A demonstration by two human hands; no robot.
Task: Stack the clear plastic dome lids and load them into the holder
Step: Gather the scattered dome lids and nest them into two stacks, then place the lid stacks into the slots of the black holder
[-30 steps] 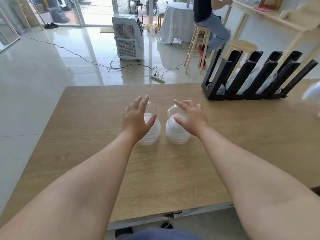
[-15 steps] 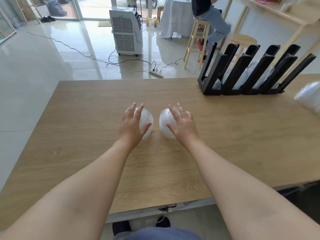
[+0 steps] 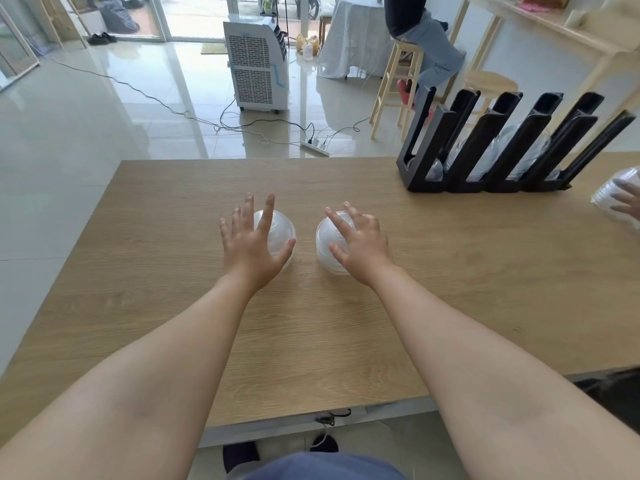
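Observation:
Two stacks of clear plastic dome lids stand side by side at the middle of the wooden table [image 3: 149, 306]. My left hand [image 3: 251, 245] lies over the left stack [image 3: 282, 230] with fingers spread and straight. My right hand [image 3: 360, 244] rests on the right stack [image 3: 327, 237], fingers spread over its top. The black slotted holder [image 3: 485, 157] stands at the table's far right, with clear lids lying in its channels. Whether either hand lifts its stack I cannot tell.
At the right edge another person's hand [image 3: 628, 202] touches a further stack of lids [image 3: 613, 192]. Beyond the table are a white air cooler [image 3: 256, 64], floor cables with a power strip [image 3: 313, 147], wooden stools and a seated person [image 3: 422, 32].
The camera has tilted down and the view shifted. Both hands stay on their stacks, the fingers now spread wider. Another person's hand has come into view at the right edge.

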